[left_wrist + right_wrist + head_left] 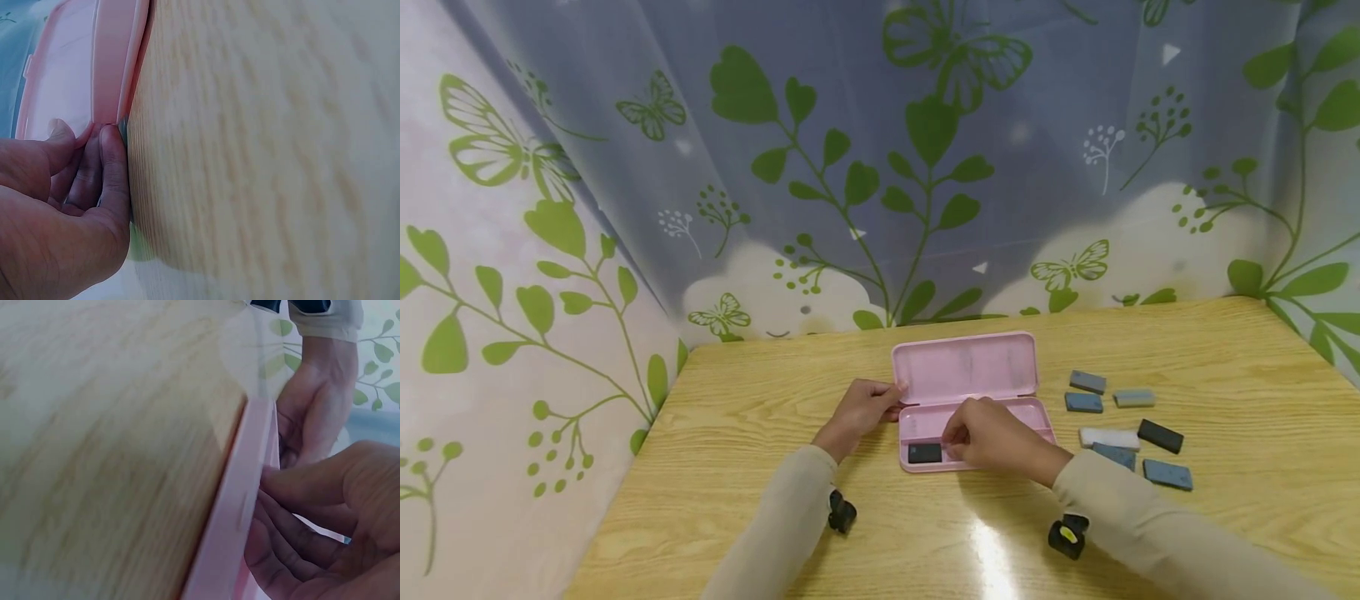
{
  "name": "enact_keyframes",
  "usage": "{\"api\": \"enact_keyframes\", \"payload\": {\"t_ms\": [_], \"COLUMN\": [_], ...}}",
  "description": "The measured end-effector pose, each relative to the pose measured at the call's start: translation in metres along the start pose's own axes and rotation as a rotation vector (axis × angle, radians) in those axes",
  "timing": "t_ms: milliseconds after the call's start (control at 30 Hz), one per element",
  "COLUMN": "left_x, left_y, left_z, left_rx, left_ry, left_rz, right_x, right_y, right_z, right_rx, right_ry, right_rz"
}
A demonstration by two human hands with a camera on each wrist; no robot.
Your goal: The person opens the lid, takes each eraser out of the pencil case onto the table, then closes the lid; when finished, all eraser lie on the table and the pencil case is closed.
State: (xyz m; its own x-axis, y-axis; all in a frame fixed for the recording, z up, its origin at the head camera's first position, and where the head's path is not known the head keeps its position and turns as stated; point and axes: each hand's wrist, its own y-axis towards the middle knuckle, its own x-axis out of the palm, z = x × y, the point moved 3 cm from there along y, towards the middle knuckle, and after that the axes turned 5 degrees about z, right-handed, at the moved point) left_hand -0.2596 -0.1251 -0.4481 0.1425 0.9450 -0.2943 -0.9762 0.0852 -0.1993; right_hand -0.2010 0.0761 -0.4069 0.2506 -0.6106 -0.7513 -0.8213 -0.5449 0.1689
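Note:
A pink pencil case [904, 429] lies open on the table, its lid [966, 367] tipped back. My left hand [867, 410] pinches the case's left side near the hinge; in the left wrist view the thumb [61, 134] lies on the lid and the fingers are behind the edge. Inside the case's front left compartment is a black block [924, 452], like an eraser. Just right of it, my right hand [996, 437] reaches into the case with bent fingers. The right wrist view shows its fingertips at the case wall [234, 506]; whether they hold something is hidden.
To the right of the case lie several small eraser-like blocks: a grey one [1087, 382], blue ones [1167, 474], a white one [1108, 438], a black one [1161, 436] and a pale green piece [1134, 398]. A patterned curtain [850, 208] hangs behind the wooden table [760, 392].

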Motion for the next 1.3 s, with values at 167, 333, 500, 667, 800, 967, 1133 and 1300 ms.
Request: {"api": "enact_keyframes", "payload": {"t_ms": [167, 333, 500, 667, 800, 967, 1133, 1300], "left_x": [0.000, 0.000, 0.000, -0.001, 0.000, 0.000, -0.001, 0.000], "left_y": [0.000, 0.001, 0.002, 0.002, 0.001, 0.000, 0.000, 0.002], "left_z": [0.001, -0.001, -0.001, -0.002, -0.002, -0.001, 0.000, -0.002], "left_rx": [0.007, 0.013, 0.014, 0.005, 0.003, -0.001, 0.008, 0.010], "left_ry": [-0.006, -0.010, -0.001, 0.003, 0.000, -0.006, -0.003, -0.002], "left_rz": [0.004, -0.001, 0.004, 0.009, 0.007, 0.006, 0.006, 0.007], "right_x": [0.008, 0.012, 0.012, 0.012, 0.013, 0.013, 0.015, 0.014], "right_y": [0.002, 0.003, 0.003, 0.002, 0.001, 0.001, 0.003, 0.001], "right_z": [-0.001, -0.001, -0.002, -0.003, -0.002, -0.001, 0.000, 0.003], "right_rx": [0.008, 0.028, 0.038, 0.071, 0.116, 0.137, 0.138, 0.126], "right_ry": [0.001, -0.019, -0.022, 0.003, 0.033, 0.057, 0.081, 0.127], "right_rz": [-0.002, 0.009, 0.025, 0.033, 0.049, 0.081, 0.104, 0.121]}}
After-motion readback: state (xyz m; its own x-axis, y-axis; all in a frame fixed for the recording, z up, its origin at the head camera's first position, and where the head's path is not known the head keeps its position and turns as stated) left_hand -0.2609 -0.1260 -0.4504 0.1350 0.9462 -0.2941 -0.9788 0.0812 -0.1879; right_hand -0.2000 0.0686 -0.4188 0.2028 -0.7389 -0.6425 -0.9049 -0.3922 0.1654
